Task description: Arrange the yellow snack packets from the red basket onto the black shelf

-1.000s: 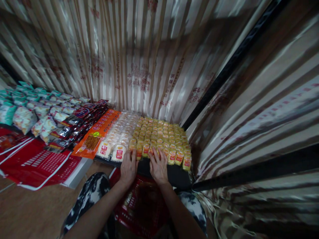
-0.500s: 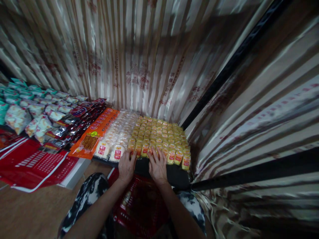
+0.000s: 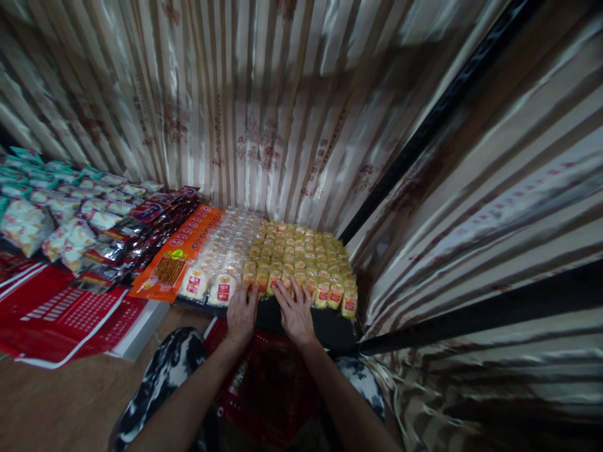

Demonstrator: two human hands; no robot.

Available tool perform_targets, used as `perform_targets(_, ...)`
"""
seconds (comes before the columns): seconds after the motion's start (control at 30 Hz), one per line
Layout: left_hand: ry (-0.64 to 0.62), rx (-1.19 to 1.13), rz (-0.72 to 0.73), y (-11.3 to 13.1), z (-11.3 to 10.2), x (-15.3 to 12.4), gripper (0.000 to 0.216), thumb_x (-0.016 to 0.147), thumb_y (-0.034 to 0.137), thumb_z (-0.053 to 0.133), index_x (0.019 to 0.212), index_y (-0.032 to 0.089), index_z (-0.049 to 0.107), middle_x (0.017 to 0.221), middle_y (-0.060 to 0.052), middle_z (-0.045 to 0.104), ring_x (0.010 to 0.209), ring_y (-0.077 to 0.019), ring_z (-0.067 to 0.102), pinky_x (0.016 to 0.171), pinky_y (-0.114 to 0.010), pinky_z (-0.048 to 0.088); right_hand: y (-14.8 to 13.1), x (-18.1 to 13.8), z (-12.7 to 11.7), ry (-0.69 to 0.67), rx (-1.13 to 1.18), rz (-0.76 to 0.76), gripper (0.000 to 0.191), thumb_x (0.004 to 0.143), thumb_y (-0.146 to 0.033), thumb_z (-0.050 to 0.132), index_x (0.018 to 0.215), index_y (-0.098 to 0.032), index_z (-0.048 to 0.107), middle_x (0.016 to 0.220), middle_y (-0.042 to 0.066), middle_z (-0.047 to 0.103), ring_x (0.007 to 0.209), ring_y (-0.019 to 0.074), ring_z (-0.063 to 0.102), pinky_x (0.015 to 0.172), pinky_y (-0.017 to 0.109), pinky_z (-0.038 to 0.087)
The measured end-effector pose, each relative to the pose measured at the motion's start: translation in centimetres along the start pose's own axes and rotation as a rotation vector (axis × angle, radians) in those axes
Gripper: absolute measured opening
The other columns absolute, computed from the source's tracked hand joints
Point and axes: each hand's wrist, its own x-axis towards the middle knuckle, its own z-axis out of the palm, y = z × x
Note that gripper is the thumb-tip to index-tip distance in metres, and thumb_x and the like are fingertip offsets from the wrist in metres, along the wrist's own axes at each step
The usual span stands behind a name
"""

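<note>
Head view: striped curtain [image 3: 264,107] rings low counter [image 3: 301,326]; both hands, left hand [image 3: 242,314] and right hand [image 3: 295,311], fingers spread flat on yellow snack packs [image 3: 301,260] at 12 o'clock; wood floor [image 3: 51,402] at 8.

Place: probably a small shop or stall, though the view is blurred.
Goods: rows of yellow snack packets [image 3: 301,263] at 12 o'clock; orange packs [image 3: 181,254] and green bags [image 3: 28,182] toward 10 o'clock.
Backdrop: striped curtain [image 3: 245,107] behind.
Below: red basket [image 3: 268,389] at 6 o'clock.
</note>
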Motion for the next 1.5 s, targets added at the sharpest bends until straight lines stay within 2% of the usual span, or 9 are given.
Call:
perform_targets(0.23, -0.001, 0.022, 0.034, 0.0, 0.2, 0.1, 0.035, 0.083, 0.012, 0.047, 0.117, 0.018, 0.053, 0.122, -0.012, 0.053, 0.112, -0.0252, 0.049, 0.094, -0.038, 0.042, 0.1, 0.2, 0.2, -0.082, -0.004, 0.002, 0.057, 0.082, -0.015, 0.044, 0.136, -0.029, 0.031, 0.140, -0.002, 0.038, 0.135, 0.0260, 0.013, 0.105, 0.050, 0.009)
perform_targets(0.4, -0.044, 0.041, 0.012, 0.3, -0.3, 0.4, 0.035, 0.085, 0.016, 0.047, 0.119, 0.017, 0.053, 0.121, -0.012, 0.054, 0.112, -0.0260, 0.048, 0.095, -0.038, 0.041, 0.1, 0.2, 0.1, -0.074, -0.006, -0.005, 0.057, 0.083, -0.016, 0.043, 0.136, -0.029, 0.031, 0.140, -0.001, 0.038, 0.134, 0.0263, 0.014, 0.105, 0.050, 0.011)
perform_targets(0.7, -0.120, 0.058, 0.016, 0.5, -0.9, 0.4, 0.039, 0.085, 0.013, 0.043, 0.122, 0.019, 0.051, 0.127, -0.013, 0.050, 0.119, -0.0261, 0.043, 0.098, -0.040, 0.037, 0.1, 0.1, 0.1, -0.069, 0.003, -0.013, 0.057, 0.082, -0.016, 0.044, 0.136, -0.028, 0.031, 0.142, -0.001, 0.036, 0.135, 0.0258, 0.011, 0.105, 0.051, 0.010)
perform_targets(0.97, -0.115, 0.058, 0.000, 0.4, -0.6, 0.3, 0.040, 0.085, 0.014, 0.044, 0.124, 0.017, 0.049, 0.128, -0.012, 0.050, 0.118, -0.0263, 0.044, 0.098, -0.039, 0.038, 0.0, -0.2, 0.1, 0.020, 0.037, -0.020, 0.057, 0.078, -0.008, 0.044, 0.132, -0.027, 0.040, 0.143, 0.001, 0.033, 0.134, 0.0250, 0.012, 0.105, 0.050, 0.014)
perform_targets(1.23, -0.135, 0.084, 0.014, 0.1, -0.9, 0.2, 0.041, 0.083, 0.009, 0.043, 0.121, 0.020, 0.053, 0.128, -0.014, 0.050, 0.115, -0.0263, 0.048, 0.092, -0.038, 0.042, 0.2, -1.0, 0.1, 0.178, 0.135, 0.101, 0.050, 0.082, -0.004, 0.035, 0.128, -0.022, 0.045, 0.138, 0.005, 0.040, 0.132, 0.0232, 0.020, 0.103, 0.048, 0.025)
perform_targets(1.4, -0.114, 0.071, 0.037, 0.0, -1.2, 0.4, 0.043, 0.081, 0.007, 0.044, 0.122, 0.019, 0.052, 0.127, -0.015, 0.050, 0.114, -0.0264, 0.048, 0.091, -0.039, 0.044, -1.1, -4.1, -0.3, 0.283, 0.234, 0.251, 0.045, 0.084, -0.007, 0.033, 0.123, -0.021, 0.048, 0.135, 0.009, 0.042, 0.126, 0.0221, 0.031, 0.098, 0.046, 0.034)
perform_targets(1.5, -0.067, 0.019, 0.098, 0.1, -1.5, -1.1, 0.045, 0.080, 0.006, 0.044, 0.123, 0.018, 0.050, 0.126, -0.014, 0.050, 0.116, -0.0245, 0.047, 0.093, -0.037, 0.043, -2.1, -7.2, -0.3, 0.344, 0.277, 0.344, 0.038, 0.085, -0.012, 0.033, 0.118, -0.019, 0.051, 0.128, 0.012, 0.047, 0.120, 0.0225, 0.038, 0.094, 0.046, 0.038)
